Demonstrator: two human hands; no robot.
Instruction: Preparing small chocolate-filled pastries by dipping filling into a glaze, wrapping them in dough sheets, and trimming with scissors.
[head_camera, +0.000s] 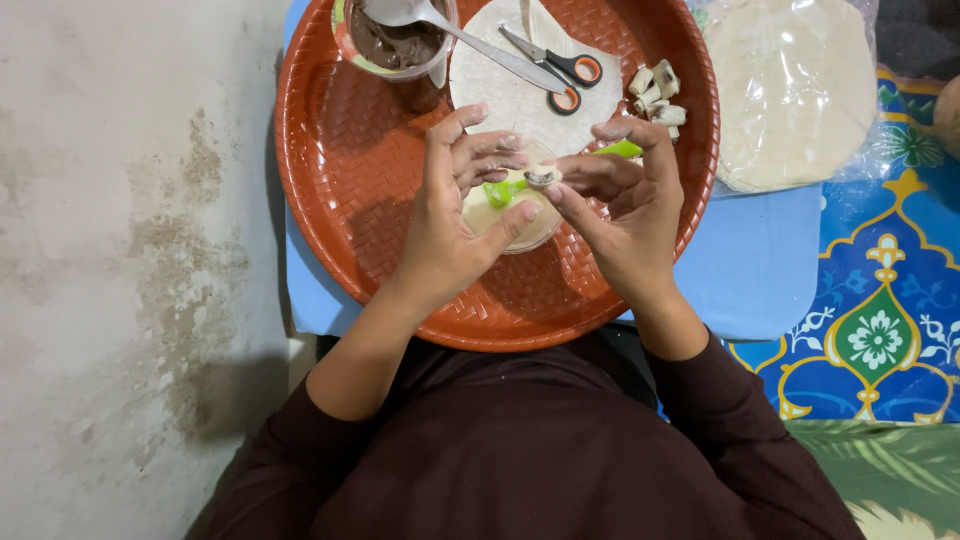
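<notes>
left hand (455, 215): fingers curled up over a small cup, thumb tip pressed at the cup's near rim; the fingertips meet a small roll at the middle.
right hand (628, 205): pinches the same roll between thumb and forefinger, with a green spoon handle running under its fingers.
roll (542, 177): a small pale piece with a dark centre, held between both hands just above the cup.
cup (512, 205): round and clear, with pale filling, sitting on the tray under the hands; mostly hidden by them.
green spoon (500, 190): lies across the cup, bowl end near the left fingers, handle end poking out past the right forefinger.
tray (350, 160): large, round, orange woven plastic, on a blue board.
wrapper (520, 100): flat pale round sheet on the tray beyond the hands.
scissors (555, 68): orange and black handles, lying on the wrapper.
jar (395, 45): holds brown spread at the tray's far left, with a metal spoon (470, 42) resting in it.
finished rolls (655, 92): a small heap at the tray's right.
bag (790, 90): clear, with a stack of wrappers, just right of the tray.
</notes>
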